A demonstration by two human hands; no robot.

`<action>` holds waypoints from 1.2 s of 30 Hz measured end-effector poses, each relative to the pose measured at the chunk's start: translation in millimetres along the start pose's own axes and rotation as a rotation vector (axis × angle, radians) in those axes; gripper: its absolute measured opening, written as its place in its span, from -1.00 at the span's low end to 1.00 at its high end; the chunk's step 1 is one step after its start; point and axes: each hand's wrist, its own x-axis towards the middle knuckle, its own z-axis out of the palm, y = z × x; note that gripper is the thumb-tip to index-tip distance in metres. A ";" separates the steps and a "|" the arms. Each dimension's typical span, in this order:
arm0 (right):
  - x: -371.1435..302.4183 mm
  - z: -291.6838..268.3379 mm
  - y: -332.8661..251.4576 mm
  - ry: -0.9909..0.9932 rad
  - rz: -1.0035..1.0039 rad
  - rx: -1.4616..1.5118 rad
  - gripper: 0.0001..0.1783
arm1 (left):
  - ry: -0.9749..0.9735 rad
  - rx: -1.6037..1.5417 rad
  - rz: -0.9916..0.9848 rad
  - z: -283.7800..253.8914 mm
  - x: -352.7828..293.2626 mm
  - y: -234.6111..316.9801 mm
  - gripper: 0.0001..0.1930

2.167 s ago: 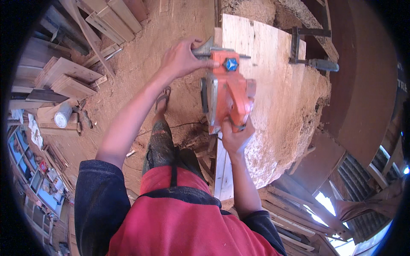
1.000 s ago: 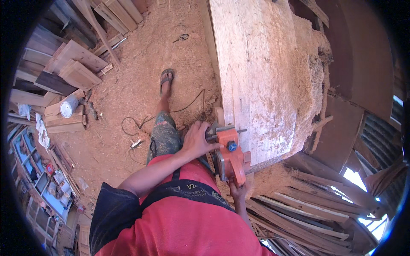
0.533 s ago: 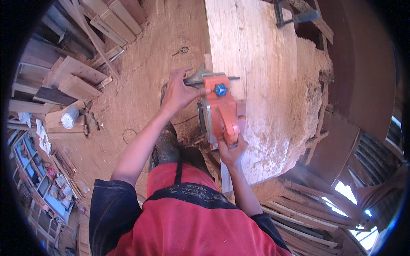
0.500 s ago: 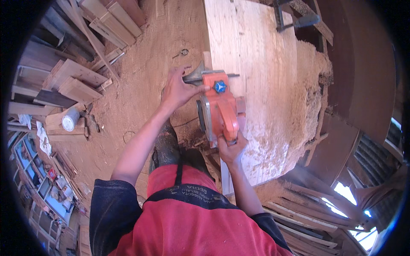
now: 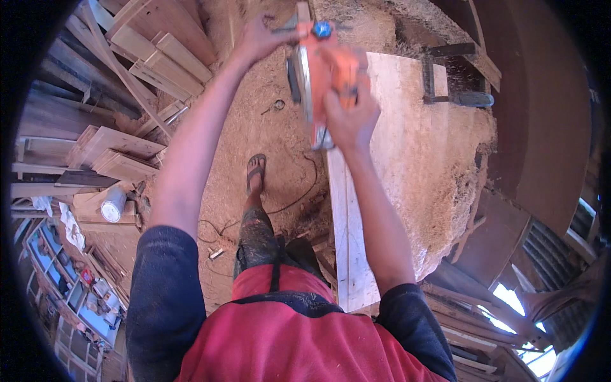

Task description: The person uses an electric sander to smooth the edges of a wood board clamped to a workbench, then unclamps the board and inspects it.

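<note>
An orange electric planer (image 5: 317, 76) with a blue knob lies over the far left edge of a pale wooden board (image 5: 407, 134), partly overhanging it. It is blurred by motion. My right hand (image 5: 354, 120) is closed round its rear handle. At its front, my left hand (image 5: 258, 39) holds the dark guide on the left side, the thumb reaching toward the knob; some of its fingers are hard to make out. Both arms stretch far forward. Shavings cover the board's right side and far end.
A clamp (image 5: 468, 99) grips the board's far right part. A dark cord (image 5: 305, 184) winds over the sawdust-covered floor near my sandalled foot (image 5: 256, 172). Planks (image 5: 121, 149) are stacked at the left, beside a white can (image 5: 113, 205) and a cluttered shelf (image 5: 79, 286).
Both hands have pushed the planer forward, away from my body, along the board's left edge. My arms are straighter, and my foot and the cord have come into sight.
</note>
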 end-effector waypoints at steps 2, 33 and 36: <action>38.3 24.1 15.0 0.106 -0.165 -0.111 -0.66 | -0.121 -0.174 0.041 -2.5 46.7 -10.6 -0.04; -545.9 -269.0 103.7 -0.203 0.485 -0.087 -0.73 | -0.264 -0.093 -0.054 76.0 -566.2 79.4 -0.12; -451.1 -226.1 80.4 -0.144 0.206 -0.090 -0.75 | -0.219 -0.111 -0.056 59.4 -490.9 80.1 -0.16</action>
